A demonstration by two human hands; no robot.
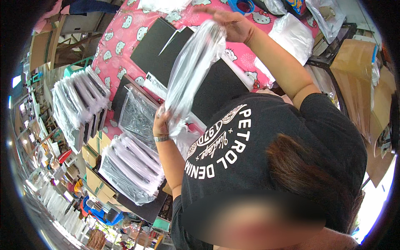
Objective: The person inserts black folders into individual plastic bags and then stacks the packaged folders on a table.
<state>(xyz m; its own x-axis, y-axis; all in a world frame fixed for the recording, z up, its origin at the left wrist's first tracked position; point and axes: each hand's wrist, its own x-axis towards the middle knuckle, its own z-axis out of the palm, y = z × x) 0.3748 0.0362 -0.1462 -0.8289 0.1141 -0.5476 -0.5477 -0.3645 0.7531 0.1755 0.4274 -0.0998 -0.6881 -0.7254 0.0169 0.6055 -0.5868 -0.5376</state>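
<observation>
Left hand [161, 121] is pinching the lower end of a clear plastic bag [191, 68]; right hand [233, 26] is extending its fingers at the upper end, grip indeterminable. This spacing is likely keeping the bag elongated above black panels [227, 84] lying on the pink-covered table [116, 28].

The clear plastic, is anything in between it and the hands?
No, nothing visible stands in the way. The left hand holds the lower end of the clear plastic, and the right hand is at its upper end. The black board shows behind the plastic, not between.
</observation>
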